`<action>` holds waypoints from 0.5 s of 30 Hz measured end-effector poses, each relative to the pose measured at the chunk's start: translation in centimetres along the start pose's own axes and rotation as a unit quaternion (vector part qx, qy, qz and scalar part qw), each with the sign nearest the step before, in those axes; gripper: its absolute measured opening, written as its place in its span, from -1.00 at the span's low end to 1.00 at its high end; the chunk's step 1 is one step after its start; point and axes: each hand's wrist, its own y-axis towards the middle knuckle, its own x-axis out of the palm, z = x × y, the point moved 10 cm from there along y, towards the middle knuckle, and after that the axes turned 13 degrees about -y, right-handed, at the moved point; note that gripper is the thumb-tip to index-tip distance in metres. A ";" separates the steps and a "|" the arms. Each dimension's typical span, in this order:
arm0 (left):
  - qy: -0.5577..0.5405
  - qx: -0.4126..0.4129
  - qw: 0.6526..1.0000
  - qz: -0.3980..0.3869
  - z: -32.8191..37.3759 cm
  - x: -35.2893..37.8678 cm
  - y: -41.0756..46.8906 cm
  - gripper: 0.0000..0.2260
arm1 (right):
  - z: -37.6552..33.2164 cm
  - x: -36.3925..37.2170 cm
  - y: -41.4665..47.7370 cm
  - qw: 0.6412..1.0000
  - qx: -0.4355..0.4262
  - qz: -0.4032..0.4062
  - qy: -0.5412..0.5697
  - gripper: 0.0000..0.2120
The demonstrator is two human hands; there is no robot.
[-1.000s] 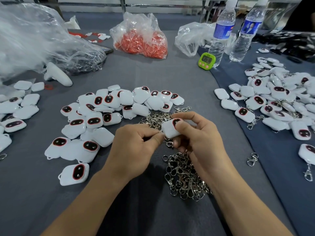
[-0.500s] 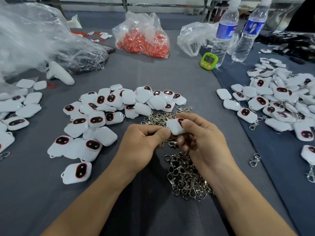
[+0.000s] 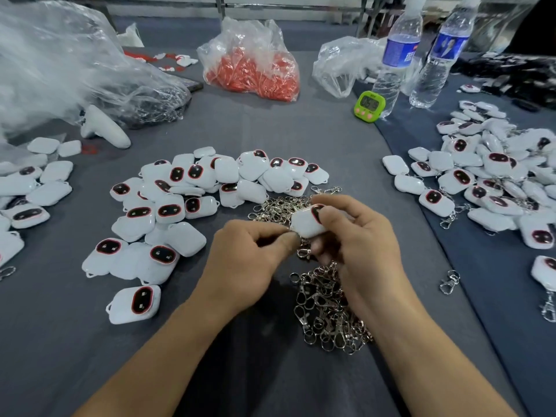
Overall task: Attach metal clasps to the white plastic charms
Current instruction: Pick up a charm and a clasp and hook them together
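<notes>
Frame centre: right hand [image 3: 361,245] is gripping 1 charm [image 3: 307,225]; left hand [image 3: 249,260] is pinching, probably, a clasp [image 3: 304,253]. Hooking is requiring careful loop alignment.

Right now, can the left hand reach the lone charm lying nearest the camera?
Probably yes: the lone charm lies uncovered and close by, but the left hand is busy pinching a clasp.

A pile of white plastic charms [image 3: 192,188] lies left of and behind the heap of silver metal clasps [image 3: 328,308], another charm pile [image 3: 496,182] to its right, a clear plastic bag of orange parts [image 3: 252,67] far behind it, and a green plastic timer [image 3: 369,104] behind it, rightward.
</notes>
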 end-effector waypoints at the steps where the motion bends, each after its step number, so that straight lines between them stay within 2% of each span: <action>1: -0.078 -0.040 0.996 -0.009 -0.5 0.5 0.2 -0.91 | 0.5 0.2 0.0 0.999 0.029 -0.011 0.041 -0.84; 3: -0.148 -0.056 0.987 -0.028 -0.5 1.2 0.3 -0.85 | 1.1 0.4 0.0 0.994 0.061 -0.023 0.085 -0.82; 5: -0.114 -0.035 0.992 -0.038 -0.1 1.1 0.3 -0.88 | 0.8 0.1 0.0 0.997 0.046 -0.016 0.062 -0.83; 6: -0.028 -0.003 0.999 -0.041 0.2 0.9 0.3 -0.83 | 0.3 -0.1 -0.1 1.000 0.016 -0.007 0.018 -0.84; 7: 0.108 0.040 0.992 -0.046 0.7 0.9 0.2 -0.74 | -0.5 -0.2 -0.3 0.998 -0.030 0.004 -0.053 -0.85; 9: 0.372 0.136 0.917 -0.035 2.3 1.5 -0.1 -0.69 | -2.0 0.7 -1.5 0.964 -0.142 0.017 -0.225 -0.84; 10: 0.426 0.172 0.887 -0.035 3.1 2.0 -0.4 -0.71 | -2.5 1.5 -2.2 0.940 -0.183 0.017 -0.287 -0.84; 12: 0.436 0.207 0.875 -0.029 3.7 2.4 -1.2 -0.76 | -2.7 2.0 -2.6 0.920 -0.204 0.016 -0.333 -0.81; 15: 0.368 0.174 0.913 0.018 2.6 0.8 -1.2 -0.80 | -1.8 0.4 -0.9 0.955 -0.118 0.004 -0.273 -0.82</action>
